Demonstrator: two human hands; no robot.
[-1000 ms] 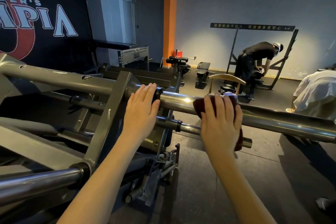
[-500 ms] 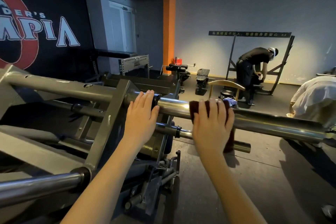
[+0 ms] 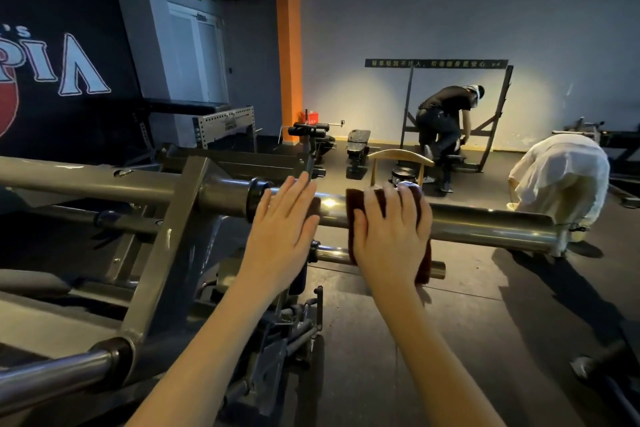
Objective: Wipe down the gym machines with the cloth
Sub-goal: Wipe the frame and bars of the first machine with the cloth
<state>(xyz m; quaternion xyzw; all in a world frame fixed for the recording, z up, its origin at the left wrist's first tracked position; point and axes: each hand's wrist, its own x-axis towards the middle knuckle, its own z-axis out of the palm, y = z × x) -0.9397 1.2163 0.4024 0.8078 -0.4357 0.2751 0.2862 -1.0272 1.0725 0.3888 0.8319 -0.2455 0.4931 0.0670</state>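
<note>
A long chrome bar [image 3: 485, 225] of the grey gym machine [image 3: 162, 236] runs across in front of me. A dark red cloth [image 3: 353, 204] is draped over the bar, its lower edge hanging below. My right hand [image 3: 391, 232] lies on the cloth with its fingers bent over it and the bar. My left hand [image 3: 284, 229] rests flat on the bar just right of the black collar [image 3: 254, 199], fingers straight, holding nothing. The two hands are close together.
A second thinner chrome rod [image 3: 436, 269] sticks out below the bar. On the dark floor beyond stand a wooden chair [image 3: 398, 158] and benches [image 3: 358, 144]. A person in black [image 3: 443, 114] bends at a rack; a person in white [image 3: 561, 173] bends at the bar's right end.
My left hand has moved right, from the frame side of the collar onto the chrome bar. It is now closer to my right hand, which stays on the cloth.
</note>
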